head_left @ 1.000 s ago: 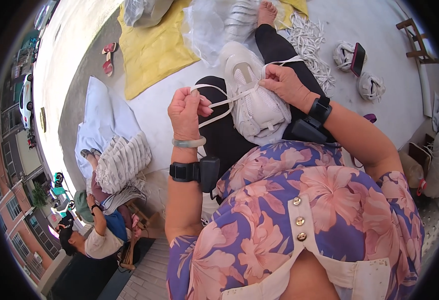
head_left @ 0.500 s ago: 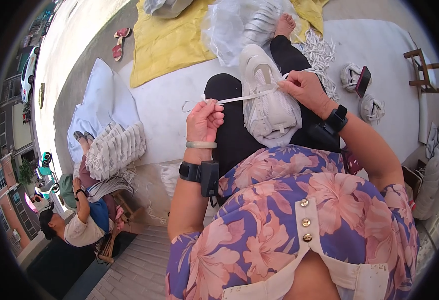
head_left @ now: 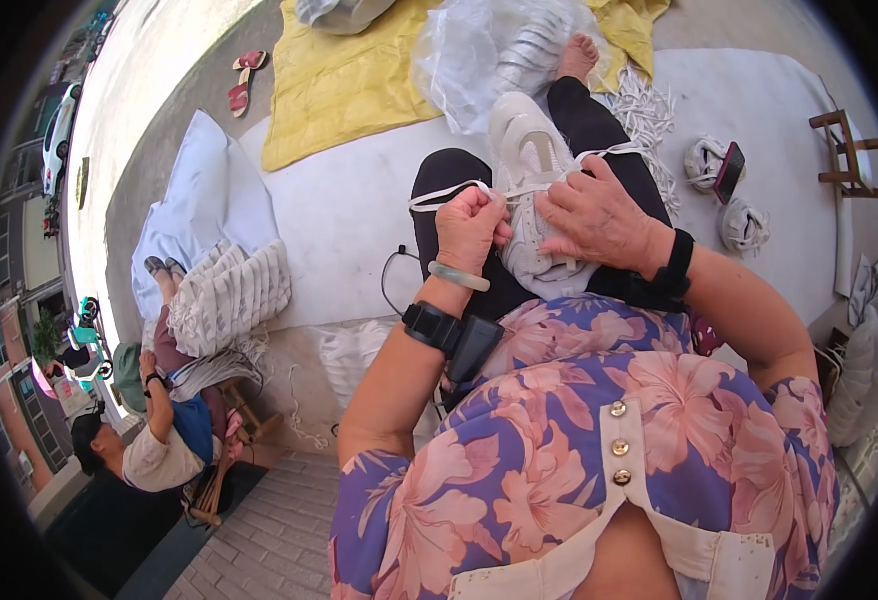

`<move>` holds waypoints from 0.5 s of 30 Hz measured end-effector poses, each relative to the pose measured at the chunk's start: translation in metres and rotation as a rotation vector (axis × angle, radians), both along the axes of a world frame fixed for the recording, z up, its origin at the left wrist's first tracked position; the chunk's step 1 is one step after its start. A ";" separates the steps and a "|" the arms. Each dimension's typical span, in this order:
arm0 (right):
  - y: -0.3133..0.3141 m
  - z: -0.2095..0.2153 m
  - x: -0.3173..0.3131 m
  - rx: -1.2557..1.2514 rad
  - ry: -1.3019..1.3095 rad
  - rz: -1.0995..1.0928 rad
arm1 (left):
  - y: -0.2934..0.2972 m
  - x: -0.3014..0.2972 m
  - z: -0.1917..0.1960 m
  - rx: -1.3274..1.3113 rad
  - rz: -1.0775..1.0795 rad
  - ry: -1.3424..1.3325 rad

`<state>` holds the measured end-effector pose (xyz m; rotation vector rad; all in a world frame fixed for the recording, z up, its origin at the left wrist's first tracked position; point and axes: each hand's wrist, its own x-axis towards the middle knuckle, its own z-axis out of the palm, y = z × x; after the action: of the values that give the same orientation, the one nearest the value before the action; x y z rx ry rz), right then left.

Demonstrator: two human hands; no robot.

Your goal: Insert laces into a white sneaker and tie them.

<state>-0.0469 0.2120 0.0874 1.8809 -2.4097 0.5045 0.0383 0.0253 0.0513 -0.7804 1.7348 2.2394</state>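
A white sneaker rests on my lap between my knees, its toe pointing away from me. Pinched in my left hand is a white shoelace, whose loose end loops out to the left over my black-trousered knee. My right hand lies across the sneaker's right side with its fingers curled at the eyelet area. More lace trails from near the right thumb and index finger toward the right. Just what the right fingertips grip is partly hidden by the hand itself.
A bundle of white laces lies beyond my right leg. Further right are white sneakers, a phone and a wooden stool. Stacked shoe pieces stand at left beside a seated person. A yellow sheet spreads ahead.
My left hand has moved right, up to the sneaker, and the lace stretched between the hands has slackened. My right hand has shifted down over the shoe's side.
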 end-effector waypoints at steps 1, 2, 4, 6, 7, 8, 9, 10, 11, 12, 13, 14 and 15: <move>0.002 0.000 0.002 0.015 0.019 -0.017 | 0.003 -0.002 0.001 -0.023 0.038 0.055; 0.002 0.000 0.002 0.029 0.037 -0.034 | 0.006 -0.004 0.003 -0.046 0.075 0.109; 0.003 -0.001 0.002 0.015 0.020 -0.065 | 0.010 -0.009 0.003 -0.116 0.077 0.152; 0.002 -0.002 0.002 0.001 0.002 -0.100 | 0.013 -0.013 0.002 -0.186 0.076 0.195; 0.002 -0.004 0.002 -0.007 -0.018 -0.112 | 0.014 -0.015 0.002 -0.214 0.071 0.197; 0.002 -0.004 0.002 -0.014 -0.038 -0.125 | 0.015 -0.017 0.001 -0.242 0.065 0.200; 0.002 -0.004 0.002 -0.015 -0.040 -0.128 | 0.015 -0.018 0.000 -0.243 0.061 0.198; 0.001 -0.004 0.002 -0.018 -0.073 -0.144 | 0.015 -0.019 -0.001 -0.298 0.046 0.211; 0.001 -0.004 0.002 -0.019 -0.105 -0.159 | 0.015 -0.020 -0.002 -0.352 0.031 0.225; 0.001 -0.004 0.002 -0.022 -0.108 -0.161 | 0.015 -0.021 -0.003 -0.354 0.029 0.223; 0.001 -0.005 0.001 -0.022 -0.129 -0.162 | 0.016 -0.022 -0.004 -0.397 0.015 0.225; 0.001 -0.006 0.000 -0.022 -0.149 -0.162 | 0.016 -0.023 -0.006 -0.441 0.001 0.228; 0.001 -0.006 0.000 -0.025 -0.151 -0.162 | 0.015 -0.023 -0.008 -0.444 0.000 0.226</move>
<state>-0.0473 0.2129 0.0815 1.6751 -2.6083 0.6839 0.0155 0.0406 0.0434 -0.6181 2.3864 2.0289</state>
